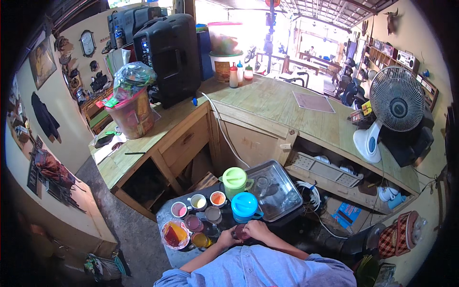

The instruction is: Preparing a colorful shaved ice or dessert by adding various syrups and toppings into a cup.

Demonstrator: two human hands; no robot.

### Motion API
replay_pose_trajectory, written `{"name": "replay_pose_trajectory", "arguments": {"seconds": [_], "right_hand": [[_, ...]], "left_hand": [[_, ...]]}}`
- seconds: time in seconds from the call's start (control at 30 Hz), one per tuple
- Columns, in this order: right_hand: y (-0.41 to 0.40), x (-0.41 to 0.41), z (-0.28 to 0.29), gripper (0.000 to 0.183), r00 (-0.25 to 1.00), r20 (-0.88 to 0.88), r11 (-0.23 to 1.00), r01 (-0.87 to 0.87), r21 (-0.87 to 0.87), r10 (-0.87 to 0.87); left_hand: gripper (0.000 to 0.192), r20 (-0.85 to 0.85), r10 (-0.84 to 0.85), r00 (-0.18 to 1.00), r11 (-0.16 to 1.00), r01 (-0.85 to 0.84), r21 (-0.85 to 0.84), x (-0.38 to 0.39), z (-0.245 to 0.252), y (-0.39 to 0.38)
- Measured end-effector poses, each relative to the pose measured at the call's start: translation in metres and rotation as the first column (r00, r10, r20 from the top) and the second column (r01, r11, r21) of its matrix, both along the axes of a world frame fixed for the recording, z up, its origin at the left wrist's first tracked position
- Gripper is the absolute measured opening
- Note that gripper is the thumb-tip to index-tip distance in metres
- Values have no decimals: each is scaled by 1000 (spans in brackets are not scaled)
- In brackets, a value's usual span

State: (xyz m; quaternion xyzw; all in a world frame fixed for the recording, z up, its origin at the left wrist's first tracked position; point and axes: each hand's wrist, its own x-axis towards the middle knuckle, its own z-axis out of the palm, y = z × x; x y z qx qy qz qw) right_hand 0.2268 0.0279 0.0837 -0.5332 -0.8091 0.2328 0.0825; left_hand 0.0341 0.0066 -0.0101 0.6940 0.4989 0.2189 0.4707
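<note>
My left hand [228, 238] is wrapped around a glass of dark reddish drink [240, 232] near my body. My right hand [255, 229] touches the same glass from the right, its fingers at the rim; whether they hold something small is hidden. Just beyond stand a lidded blue pitcher [244, 205] and a lidded light green pitcher [235, 180]. To the left are cups with pink [179, 209], pale yellow [198, 202] and orange [218, 198] contents. Glasses of purplish [194, 223], greyish [213, 215] and yellow [201, 240] liquid stand near a bowl with red and orange contents [175, 234].
A metal tray [275, 216] holding clear glassware lies right of the pitchers. Beyond the low table, a wooden counter [258, 97] carries a black speaker [172, 61], a bucket [132, 116], squeeze bottles [233, 75] and a fan [398, 104]. Cables hang at the right.
</note>
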Motion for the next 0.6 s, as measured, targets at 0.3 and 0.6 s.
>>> {"name": "replay_pose_trajectory", "arguments": {"seconds": [0.3,0.6], "right_hand": [[9,5,-2,25,995,-54,996,-82,-35,80],[14,13,-15,24,985,-167,999,-34,10,35]], "left_hand": [[86,-33,19,999,999,-20,-37,3,9,3],[87,-126,17,992,1000,-15,14,5,17,3]]}}
